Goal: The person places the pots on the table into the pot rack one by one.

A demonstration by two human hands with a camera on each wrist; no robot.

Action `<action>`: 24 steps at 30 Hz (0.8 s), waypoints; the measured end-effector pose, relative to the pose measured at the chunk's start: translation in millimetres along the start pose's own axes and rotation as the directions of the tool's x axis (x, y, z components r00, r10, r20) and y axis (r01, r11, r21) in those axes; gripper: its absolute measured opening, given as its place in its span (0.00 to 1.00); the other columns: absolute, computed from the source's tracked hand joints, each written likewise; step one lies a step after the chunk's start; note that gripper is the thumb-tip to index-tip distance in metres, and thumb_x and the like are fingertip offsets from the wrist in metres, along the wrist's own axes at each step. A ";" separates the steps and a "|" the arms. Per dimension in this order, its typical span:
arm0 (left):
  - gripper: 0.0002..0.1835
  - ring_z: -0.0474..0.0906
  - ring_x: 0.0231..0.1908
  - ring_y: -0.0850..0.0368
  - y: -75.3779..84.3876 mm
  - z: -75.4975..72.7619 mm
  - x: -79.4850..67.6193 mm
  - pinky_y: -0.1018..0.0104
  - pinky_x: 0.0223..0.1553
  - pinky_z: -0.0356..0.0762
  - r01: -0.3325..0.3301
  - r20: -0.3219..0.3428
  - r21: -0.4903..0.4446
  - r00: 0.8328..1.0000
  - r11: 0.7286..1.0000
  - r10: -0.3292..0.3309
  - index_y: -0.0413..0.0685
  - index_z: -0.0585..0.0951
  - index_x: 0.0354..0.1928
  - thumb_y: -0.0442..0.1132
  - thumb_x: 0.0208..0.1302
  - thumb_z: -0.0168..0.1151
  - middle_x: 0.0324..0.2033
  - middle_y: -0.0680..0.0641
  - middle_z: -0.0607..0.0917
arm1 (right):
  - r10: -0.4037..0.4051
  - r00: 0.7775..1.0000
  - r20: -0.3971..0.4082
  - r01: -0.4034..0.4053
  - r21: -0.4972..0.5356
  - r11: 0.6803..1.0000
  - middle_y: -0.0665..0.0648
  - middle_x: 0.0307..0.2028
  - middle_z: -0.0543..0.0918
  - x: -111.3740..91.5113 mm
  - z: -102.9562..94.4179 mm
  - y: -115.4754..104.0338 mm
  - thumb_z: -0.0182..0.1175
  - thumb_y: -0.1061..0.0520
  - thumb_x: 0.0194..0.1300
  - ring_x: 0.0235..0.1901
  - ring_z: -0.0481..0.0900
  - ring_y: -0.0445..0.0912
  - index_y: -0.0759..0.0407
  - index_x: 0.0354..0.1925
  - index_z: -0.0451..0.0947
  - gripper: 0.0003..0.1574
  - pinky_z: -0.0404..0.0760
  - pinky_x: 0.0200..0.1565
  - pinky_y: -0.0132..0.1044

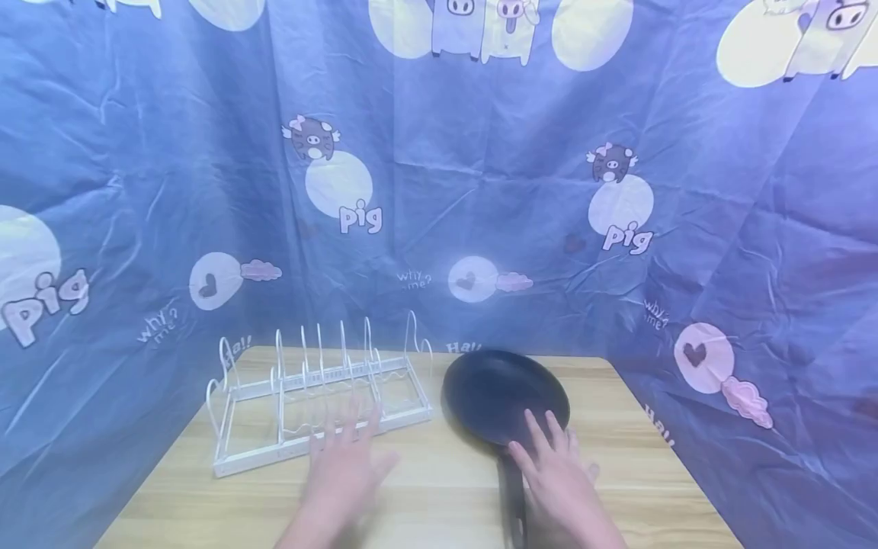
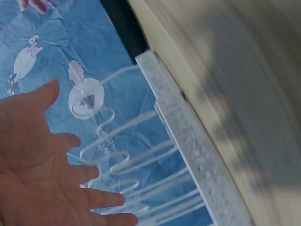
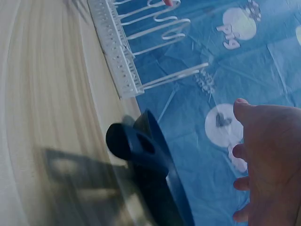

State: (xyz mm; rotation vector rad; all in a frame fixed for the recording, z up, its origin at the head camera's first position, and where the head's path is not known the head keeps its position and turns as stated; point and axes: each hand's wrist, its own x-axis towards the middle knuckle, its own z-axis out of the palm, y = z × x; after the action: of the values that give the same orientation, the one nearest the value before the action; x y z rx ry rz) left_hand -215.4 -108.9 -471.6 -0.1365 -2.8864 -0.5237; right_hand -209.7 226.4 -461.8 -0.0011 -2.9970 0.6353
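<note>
A white wire rack (image 1: 322,442) with upright loops stands on the left of the wooden table. My left hand (image 1: 346,465), blurred in the head view, hovers before its front rail with fingers spread; the left wrist view shows the bare palm beside the rack's loops (image 2: 127,122). On the right lies a black frying pan (image 1: 497,393), its handle (image 1: 512,496) pointing toward me. My right hand (image 1: 559,473) is held over the pan's near right edge, beside the handle, fingers straight and apart. In the right wrist view the hand (image 3: 273,165) holds nothing, and the pan handle (image 3: 141,146) is to its left.
Blue cloth (image 1: 446,191) printed with pigs and pale circles hangs behind the table and along both sides. The wooden tabletop (image 1: 425,503) shows between rack and pan. The rack's right end stands close to the pan's left rim.
</note>
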 end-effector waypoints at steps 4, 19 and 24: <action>0.45 0.52 0.81 0.18 19.6 8.6 1.5 0.15 0.76 0.52 0.018 0.012 -0.084 1.000 0.996 -0.017 0.63 0.61 0.86 0.69 0.73 0.60 0.87 0.39 0.52 | 0.030 1.000 -0.007 -0.029 0.085 0.996 0.72 0.87 0.46 -1.8 2.1 9.7 0.39 0.28 0.85 0.82 0.47 0.80 0.49 0.88 0.48 0.47 0.49 0.66 0.95; 0.44 0.80 0.67 0.28 79.8 55.9 -1.8 0.26 0.68 0.76 0.080 0.266 -0.561 0.960 0.824 0.088 0.41 0.67 0.80 0.61 0.73 0.65 0.68 0.29 0.80 | 0.142 0.990 0.026 -0.135 0.510 0.849 0.84 0.73 0.67 2.7 28.5 33.7 0.49 0.47 0.87 0.66 0.79 0.75 0.74 0.81 0.54 0.42 0.87 0.61 0.63; 0.38 0.89 0.42 0.43 99.2 75.8 -12.3 0.39 0.45 0.89 0.146 0.397 -0.657 0.901 0.740 0.174 0.35 0.73 0.71 0.57 0.72 0.67 0.48 0.43 0.91 | 0.146 0.975 0.168 -0.223 0.755 0.617 0.90 0.71 0.66 6.2 44.6 37.3 0.45 0.50 0.88 0.67 0.78 0.77 0.85 0.78 0.48 0.43 0.86 0.65 0.61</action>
State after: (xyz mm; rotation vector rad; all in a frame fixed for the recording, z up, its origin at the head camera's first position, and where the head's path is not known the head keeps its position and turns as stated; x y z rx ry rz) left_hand -204.7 10.0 -510.2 -0.4345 -2.9171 -1.7358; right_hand -219.9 242.5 -517.1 -0.2398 -2.5353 1.9405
